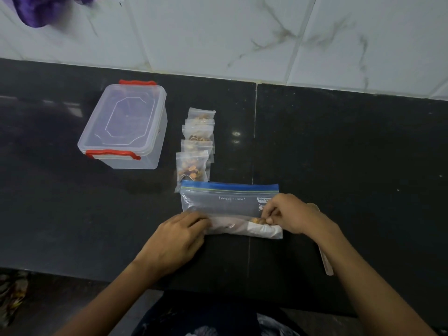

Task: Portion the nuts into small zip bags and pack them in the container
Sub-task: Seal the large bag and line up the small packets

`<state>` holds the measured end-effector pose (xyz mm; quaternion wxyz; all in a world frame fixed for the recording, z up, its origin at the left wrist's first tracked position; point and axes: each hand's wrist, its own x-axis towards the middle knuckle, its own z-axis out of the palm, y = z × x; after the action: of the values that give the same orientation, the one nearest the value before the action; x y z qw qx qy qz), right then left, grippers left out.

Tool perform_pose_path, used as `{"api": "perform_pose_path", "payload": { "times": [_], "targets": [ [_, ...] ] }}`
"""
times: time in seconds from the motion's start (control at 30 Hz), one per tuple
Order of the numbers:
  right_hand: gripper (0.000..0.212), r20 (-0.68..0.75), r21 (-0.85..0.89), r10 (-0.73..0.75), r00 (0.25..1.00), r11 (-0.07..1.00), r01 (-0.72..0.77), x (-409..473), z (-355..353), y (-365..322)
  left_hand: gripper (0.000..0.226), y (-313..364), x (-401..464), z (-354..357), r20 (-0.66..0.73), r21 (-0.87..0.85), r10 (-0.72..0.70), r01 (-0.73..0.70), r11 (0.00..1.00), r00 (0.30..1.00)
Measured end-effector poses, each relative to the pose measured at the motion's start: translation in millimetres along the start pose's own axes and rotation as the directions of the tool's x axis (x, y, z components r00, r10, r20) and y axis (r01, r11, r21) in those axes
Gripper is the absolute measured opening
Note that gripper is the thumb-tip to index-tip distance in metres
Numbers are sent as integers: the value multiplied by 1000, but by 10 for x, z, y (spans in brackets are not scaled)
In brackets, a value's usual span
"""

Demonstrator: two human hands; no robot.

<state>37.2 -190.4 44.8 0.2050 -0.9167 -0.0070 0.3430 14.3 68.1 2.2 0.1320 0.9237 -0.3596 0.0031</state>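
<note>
A large zip bag [228, 201] with a blue seal strip lies flat on the black counter, its near edge folded over. A few nuts [257, 219] show at that fold. My left hand [177, 241] grips the bag's near left end. My right hand [288, 214] pinches the fold at the right, next to the nuts. Several small zip bags [196, 144] filled with nuts lie in an overlapping row just beyond the large bag. A clear plastic container [126, 124] with red clips stands to their left, lid on.
A pale utensil handle [324, 258] lies on the counter under my right forearm. The black counter [351, 154] meets a white marbled tile wall [242, 35] at the back. Purple cloth [41, 8] hangs at the top left.
</note>
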Motion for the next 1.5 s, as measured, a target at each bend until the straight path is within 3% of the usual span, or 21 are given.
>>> {"api": "perform_pose_path", "payload": {
  "times": [0.1,0.17,0.2,0.3,0.37,0.47,0.63,0.77,0.87,0.93,0.97,1.07,1.13,1.2,1.33,1.5],
  "targets": [
    [21,-266,79,-27,964,996,50,-156,72,60,26,-13,32,4,42,63,-12,9,998,999],
    [29,-450,-79,-120,885,992,94,-273,140,28,24,-5,46,44,22,149,-3,0,989,1000],
    [30,-477,-176,-199,856,976,129,-326,185,-14,34,14,54,51,27,167,-7,3,986,1000],
    [35,-324,-258,-370,871,920,295,-394,374,-138,55,86,70,49,34,181,-21,15,983,999],
    [47,-252,-295,-383,889,905,306,-337,477,-135,58,100,74,41,29,162,-53,47,986,998],
    [36,-315,-298,-369,874,913,278,-197,470,-79,56,32,116,35,33,127,-135,130,983,990],
    [31,-361,-253,-321,875,937,239,-40,417,-106,34,-66,314,-55,128,-137,-294,311,941,947],
    [22,-436,-283,-299,849,941,186,46,419,-156,20,-158,429,-98,246,-294,-330,394,871,911],
    [24,-401,-271,-306,863,940,208,103,345,-168,13,-175,408,-83,150,-456,-419,438,774,896],
    [34,-406,-218,-283,869,953,209,156,298,-173,19,-151,354,-33,-78,-272,-396,363,891,915],
    [33,-427,-188,-262,866,962,198,183,279,-175,23,-117,325,-2,-167,-145,-320,298,944,933],
    [21,-464,-197,-240,853,966,165,260,281,-168,17,-96,285,103,-294,35,-70,84,996,953],
    [18,-508,-199,-240,828,967,158,300,310,-164,33,-166,276,117,-225,26,-40,47,999,974],
    [21,-566,-188,-221,794,973,137,301,354,-175,28,-237,270,112,-159,65,3,7,998,987],
    [37,-644,-319,-217,733,948,-1,266,457,-185,63,-262,348,4,9,105,-13,12,994,1000],
    [46,-657,-368,-193,728,926,-87,159,566,-155,41,-239,531,-117,67,66,-119,115,991,991]
  ]
}}
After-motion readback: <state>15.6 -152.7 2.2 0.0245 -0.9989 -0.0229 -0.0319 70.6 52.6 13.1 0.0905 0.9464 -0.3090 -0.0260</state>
